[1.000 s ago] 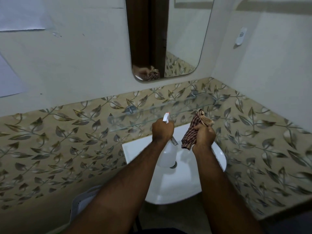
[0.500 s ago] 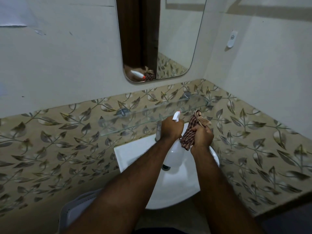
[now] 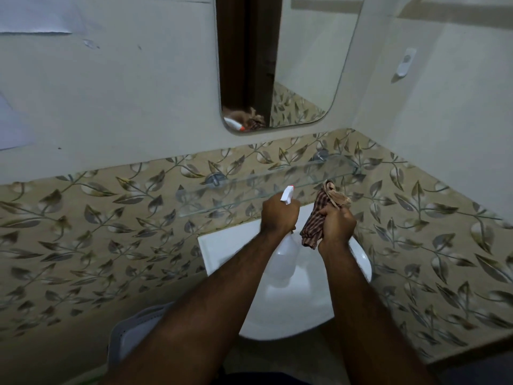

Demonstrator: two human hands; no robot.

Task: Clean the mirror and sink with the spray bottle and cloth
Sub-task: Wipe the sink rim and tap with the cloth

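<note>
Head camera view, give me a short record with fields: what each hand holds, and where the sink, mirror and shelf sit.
left hand: grip shut on white plastic spray bottle, nozzle toward the wall
right hand: grip shut on brown checked cloth
white ceramic sink: below both hands
rounded wall mirror: above, on pale wall
clear glass shelf: between mirror and sink

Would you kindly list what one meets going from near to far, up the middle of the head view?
White ceramic sink → left hand gripping the translucent white spray bottle, beside the right hand gripping the brown checked cloth → clear glass shelf → rounded wall mirror.
</note>
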